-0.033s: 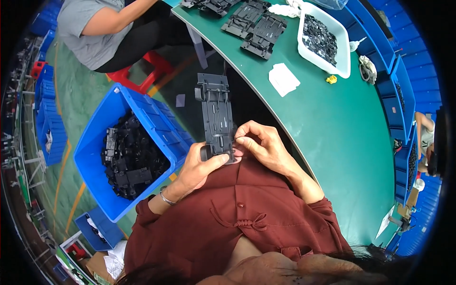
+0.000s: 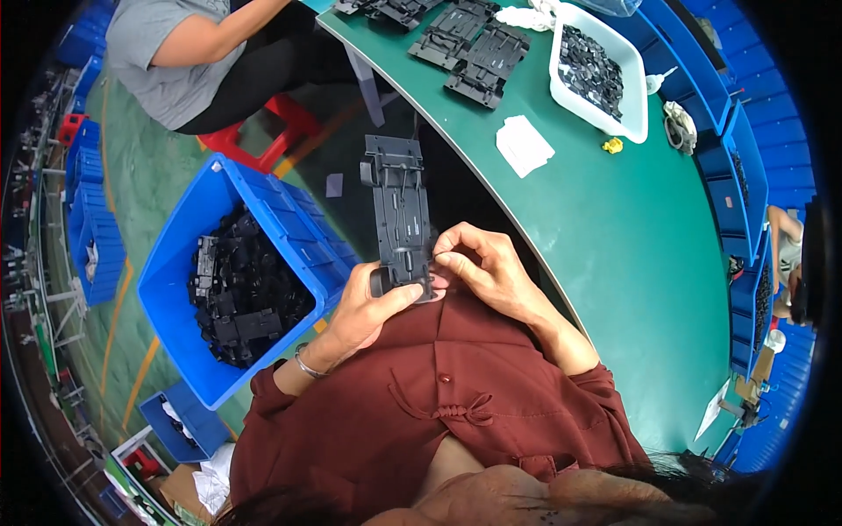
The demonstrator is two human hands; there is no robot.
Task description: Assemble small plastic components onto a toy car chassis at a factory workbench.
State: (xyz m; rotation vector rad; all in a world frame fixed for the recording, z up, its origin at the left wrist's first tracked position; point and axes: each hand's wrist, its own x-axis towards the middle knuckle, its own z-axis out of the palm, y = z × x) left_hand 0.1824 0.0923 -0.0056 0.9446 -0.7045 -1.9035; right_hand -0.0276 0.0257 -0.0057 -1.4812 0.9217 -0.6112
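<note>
A long black plastic toy car chassis (image 2: 402, 215) stands tilted up in front of my body, its far end pointing away from me. My left hand (image 2: 362, 314) grips its near end, thumb across the face and fingers behind. Beside the near right edge of the chassis, my right hand (image 2: 491, 273) is closed with thumb and forefinger pinched together. Whatever may be between those fingertips is too small or hidden to name. More black chassis (image 2: 488, 65) lie on the green table (image 2: 614, 289) at the far side.
At my left stands a blue crate (image 2: 189, 368) heaped with black parts. A white tray (image 2: 633, 114) of small black pieces sits on the table, near white paper (image 2: 524, 147) and a yellow scrap (image 2: 612, 145). A person in grey (image 2: 171, 70) sits far left by a red stool (image 2: 294, 123).
</note>
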